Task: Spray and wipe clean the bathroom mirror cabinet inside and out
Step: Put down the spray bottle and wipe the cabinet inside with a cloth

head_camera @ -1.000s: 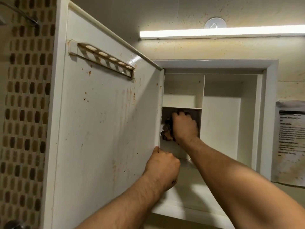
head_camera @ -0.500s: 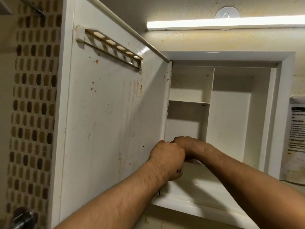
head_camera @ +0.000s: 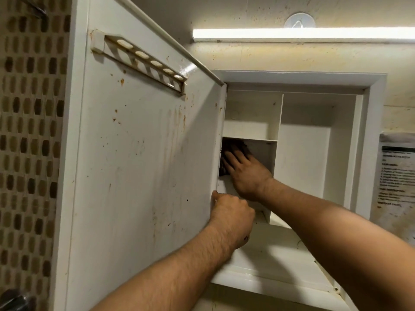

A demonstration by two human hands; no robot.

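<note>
Raised again, right hand (head_camera: 247,173) presses cloth (head_camera: 232,143) flat-fingered inside cabinet (head_camera: 372,131); left hand (head_camera: 231,218) grips door (head_camera: 139,164) edge.

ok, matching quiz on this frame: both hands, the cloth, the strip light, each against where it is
1 left hand
2 right hand
3 dark cloth
4 strip light

A on the wall above the cabinet
B just under the shelf, left compartment
C fingers flat on the dark cloth
D holding the cabinet door by its edge

Pairs: 1-D, 2-C, 3-B, 4-A
</note>
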